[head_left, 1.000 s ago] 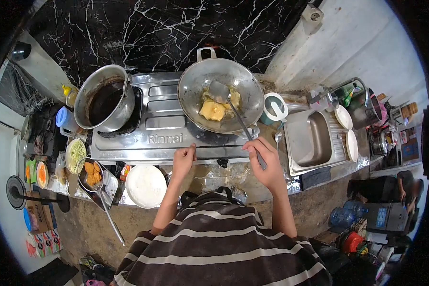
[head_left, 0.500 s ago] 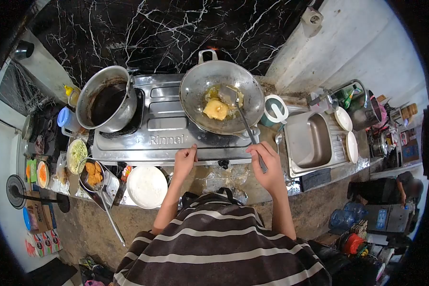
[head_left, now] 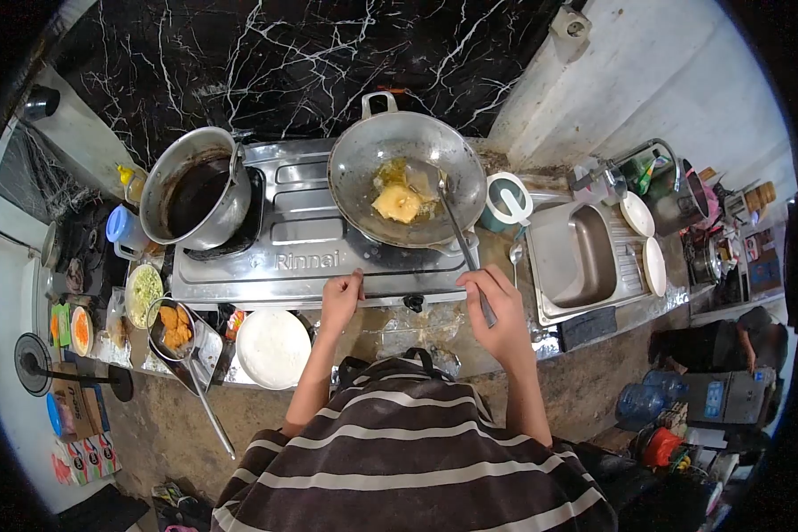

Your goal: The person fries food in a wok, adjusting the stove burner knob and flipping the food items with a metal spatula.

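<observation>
My right hand is wrapped around the handle of a long metal spatula. Its blade rests inside a large metal wok on the right burner, beside a yellow battered piece of food in a shallow pool of oil. My left hand hovers at the front edge of the steel gas stove, fingers curled in and thumb up. Nothing shows in that hand.
A deep pot sits on the left burner. Below it, a long-handled strainer holds fried pieces, next to a white plate. To the right are a lidded container, a spoon and a sink. Another person is at far right.
The camera view has shifted slightly, so the wok appears a little further left. The spatula blade stays by the food, and both hands hold nearly the same positions.
</observation>
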The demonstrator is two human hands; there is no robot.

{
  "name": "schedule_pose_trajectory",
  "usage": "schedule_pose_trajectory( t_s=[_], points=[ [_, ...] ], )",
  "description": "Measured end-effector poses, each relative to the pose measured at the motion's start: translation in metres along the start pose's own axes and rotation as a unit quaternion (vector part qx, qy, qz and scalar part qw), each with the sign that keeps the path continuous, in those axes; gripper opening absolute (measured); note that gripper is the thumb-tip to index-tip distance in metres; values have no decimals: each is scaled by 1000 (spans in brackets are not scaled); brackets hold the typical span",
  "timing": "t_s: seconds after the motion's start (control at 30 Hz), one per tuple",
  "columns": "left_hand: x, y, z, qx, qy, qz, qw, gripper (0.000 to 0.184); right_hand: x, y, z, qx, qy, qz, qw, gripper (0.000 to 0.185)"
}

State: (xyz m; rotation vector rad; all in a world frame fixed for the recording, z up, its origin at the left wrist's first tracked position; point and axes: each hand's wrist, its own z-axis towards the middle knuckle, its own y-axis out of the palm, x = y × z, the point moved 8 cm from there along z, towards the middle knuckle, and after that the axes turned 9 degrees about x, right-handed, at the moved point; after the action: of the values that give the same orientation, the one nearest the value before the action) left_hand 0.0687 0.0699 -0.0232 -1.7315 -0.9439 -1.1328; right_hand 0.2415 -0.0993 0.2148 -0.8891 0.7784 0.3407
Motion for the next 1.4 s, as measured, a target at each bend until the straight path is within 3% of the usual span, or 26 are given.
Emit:
schedule_pose_trajectory(
  t_s=[0.63,1.0,1.4],
  points=[
    [5,0,-3,-23,-2,-28,999,52,-8,-10,-19,63,8,-31,998,9],
    [8,2,-2,-23,39,-36,998,54,-10,-3,-19,20,17,-30,999,11],
    [2,1,-3,-30,-14,-28,999,54,-10,-7,-19,9,38,-48,998,13]
  ],
)
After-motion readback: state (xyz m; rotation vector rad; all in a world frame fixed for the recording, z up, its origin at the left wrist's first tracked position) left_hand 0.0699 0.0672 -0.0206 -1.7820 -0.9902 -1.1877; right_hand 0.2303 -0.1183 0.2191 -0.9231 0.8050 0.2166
